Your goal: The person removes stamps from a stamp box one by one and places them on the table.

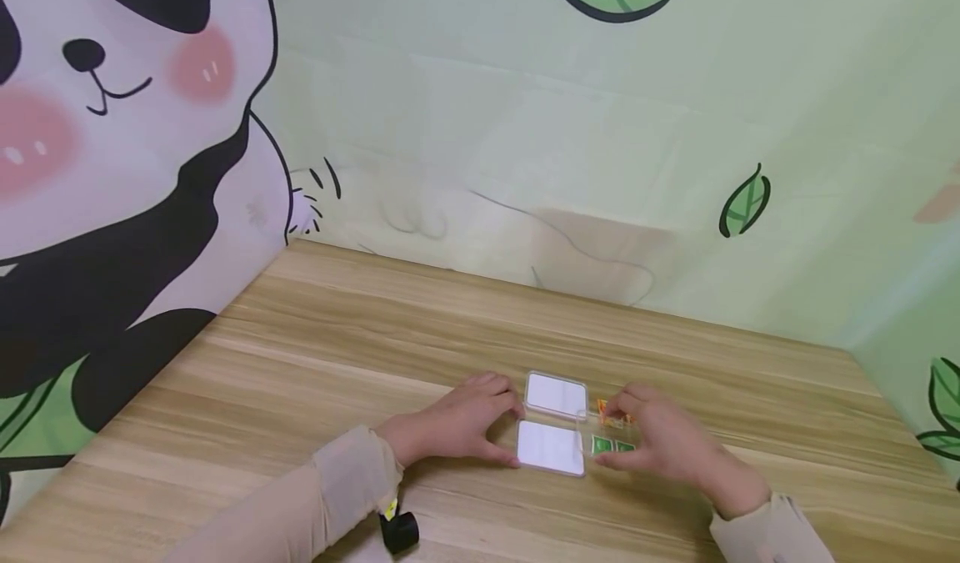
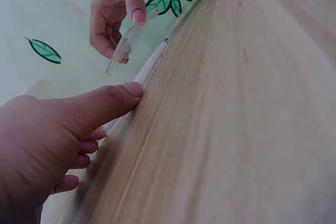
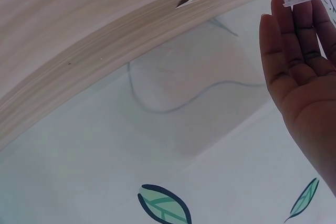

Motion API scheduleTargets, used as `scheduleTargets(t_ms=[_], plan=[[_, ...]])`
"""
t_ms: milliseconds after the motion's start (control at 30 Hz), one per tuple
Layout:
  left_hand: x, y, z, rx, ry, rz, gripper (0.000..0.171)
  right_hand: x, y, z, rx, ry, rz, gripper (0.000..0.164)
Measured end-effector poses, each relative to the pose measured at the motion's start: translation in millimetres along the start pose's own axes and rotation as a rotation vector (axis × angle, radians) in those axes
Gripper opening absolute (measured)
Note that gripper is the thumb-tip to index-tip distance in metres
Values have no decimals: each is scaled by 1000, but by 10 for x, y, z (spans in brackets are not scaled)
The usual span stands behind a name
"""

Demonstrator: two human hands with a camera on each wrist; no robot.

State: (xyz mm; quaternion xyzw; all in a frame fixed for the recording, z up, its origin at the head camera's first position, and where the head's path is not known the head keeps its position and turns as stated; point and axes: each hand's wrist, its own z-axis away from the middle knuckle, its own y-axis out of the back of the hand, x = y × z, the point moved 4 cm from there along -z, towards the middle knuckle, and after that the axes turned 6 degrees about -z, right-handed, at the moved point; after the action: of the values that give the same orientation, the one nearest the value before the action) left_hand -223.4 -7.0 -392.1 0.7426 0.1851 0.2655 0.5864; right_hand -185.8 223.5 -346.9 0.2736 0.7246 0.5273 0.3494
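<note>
Two shallow clear cases with white insides lie one behind the other on the table, the near case (image 1: 551,448) and the far case (image 1: 557,394). My left hand (image 1: 468,419) holds the near case at its left side, thumb at the front corner and fingertips at the back one; the left wrist view shows the thumb (image 2: 113,98) along its edge. My right hand (image 1: 663,438) grips a clear plastic lid (image 2: 123,43) between thumb and fingers, tilted and raised beside the cases. Small green packets (image 1: 602,445) and an orange packet (image 1: 602,413) show by the right hand, partly hidden.
The wood-grain table (image 1: 337,329) meets a pale green backdrop (image 1: 487,129) with printed leaves at its back edge. A large printed panda (image 1: 135,129) covers the left side. A black object (image 1: 400,532) with a yellow label sits under the left sleeve.
</note>
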Motion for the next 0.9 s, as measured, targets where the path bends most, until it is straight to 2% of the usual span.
scheduleTargets(t_ms=[200,900], plan=[[-4,5,5,-2,2,0,52,-46,-16,-37,1,20,12,48],[-9,-15,-4,-9,2,-10,52,-139,-53,-120,-20,-18,-35,44]])
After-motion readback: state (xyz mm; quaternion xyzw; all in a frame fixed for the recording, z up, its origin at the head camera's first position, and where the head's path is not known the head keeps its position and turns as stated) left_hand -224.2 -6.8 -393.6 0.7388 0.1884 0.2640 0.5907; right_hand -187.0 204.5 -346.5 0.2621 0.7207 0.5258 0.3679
